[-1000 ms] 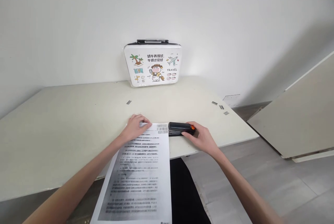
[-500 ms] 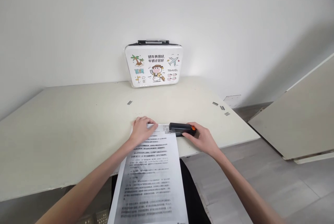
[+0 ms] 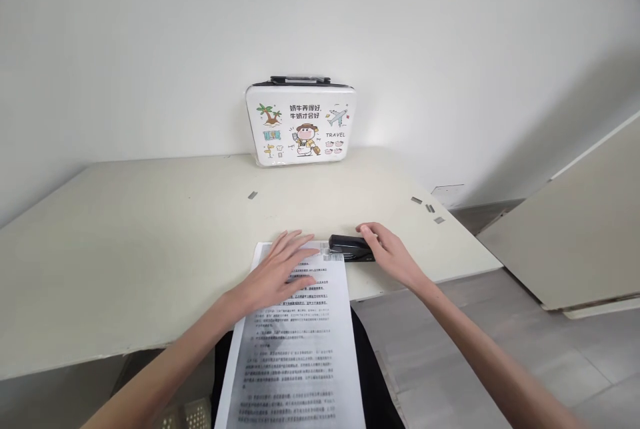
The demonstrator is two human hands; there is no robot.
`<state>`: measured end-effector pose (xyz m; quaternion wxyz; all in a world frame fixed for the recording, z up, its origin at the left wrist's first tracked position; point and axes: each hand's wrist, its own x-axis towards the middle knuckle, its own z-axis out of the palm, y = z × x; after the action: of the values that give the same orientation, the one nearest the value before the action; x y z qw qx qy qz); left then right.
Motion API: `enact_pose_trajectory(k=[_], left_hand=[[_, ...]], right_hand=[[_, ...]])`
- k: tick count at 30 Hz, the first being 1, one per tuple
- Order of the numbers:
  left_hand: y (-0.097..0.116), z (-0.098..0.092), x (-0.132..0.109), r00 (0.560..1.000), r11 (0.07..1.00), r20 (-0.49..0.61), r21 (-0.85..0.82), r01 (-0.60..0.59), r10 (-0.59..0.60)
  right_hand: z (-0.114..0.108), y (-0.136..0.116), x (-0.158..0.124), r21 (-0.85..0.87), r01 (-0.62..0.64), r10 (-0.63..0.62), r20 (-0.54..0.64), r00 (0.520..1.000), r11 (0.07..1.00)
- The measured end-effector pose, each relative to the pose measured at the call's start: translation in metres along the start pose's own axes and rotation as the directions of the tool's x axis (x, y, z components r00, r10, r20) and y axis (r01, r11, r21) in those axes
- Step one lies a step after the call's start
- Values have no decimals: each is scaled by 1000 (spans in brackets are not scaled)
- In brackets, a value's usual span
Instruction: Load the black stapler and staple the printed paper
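Note:
A printed sheet of paper (image 3: 295, 349) lies partly on the table, its lower part hanging over the front edge above my lap. My left hand (image 3: 280, 272) rests on the sheet's upper part with its fingers stretched out and apart. A black stapler (image 3: 345, 247) lies at the upper right corner of the paper, its front end over the corner beside a printed barcode. My right hand (image 3: 387, 252) is closed over the stapler's rear end, thumb and fingers near its top. That rear end is hidden by the hand.
A white case (image 3: 303, 125) with cartoon prints and a black handle stands against the wall at the back of the table (image 3: 150, 249). One staple strip (image 3: 253, 195) lies left of centre; several more strips (image 3: 430, 208) lie near the right edge. A pale panel (image 3: 575, 215) leans at the right.
My left hand has gone from pinching the paper's top edge to lying spread on it. My right hand has moved up from the stapler's side to over its rear top.

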<state>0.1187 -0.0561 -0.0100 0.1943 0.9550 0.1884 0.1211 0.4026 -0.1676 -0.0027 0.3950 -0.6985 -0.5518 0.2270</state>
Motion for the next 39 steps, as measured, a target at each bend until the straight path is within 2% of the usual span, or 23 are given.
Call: enact_pose_trajectory(k=[5, 9, 13, 20, 28, 39], left_hand=[[5, 16, 7, 1000, 996, 9, 85, 15, -16], [3, 24, 11, 999, 994, -16, 101, 29, -28], [4, 26, 12, 999, 994, -21, 103, 32, -30], [5, 27, 13, 999, 998, -31, 65, 10, -8], [6, 29, 14, 999, 999, -30, 52, 16, -15], [8, 29, 13, 999, 999, -43, 17, 33, -33]], right_hand=[[13, -23, 22, -140, 93, -86, 52, 995, 986], [24, -37, 44, -227, 49, -26, 102, 994, 973], [36, -41, 59, -257, -12, 53, 156, 986, 966], [43, -38, 63, -265, 65, -20, 170, 985, 962], [45, -39, 68, -282, 108, -46, 218, 975, 953], [48, -47, 66, -385, 82, 11, 233, 972, 919]])
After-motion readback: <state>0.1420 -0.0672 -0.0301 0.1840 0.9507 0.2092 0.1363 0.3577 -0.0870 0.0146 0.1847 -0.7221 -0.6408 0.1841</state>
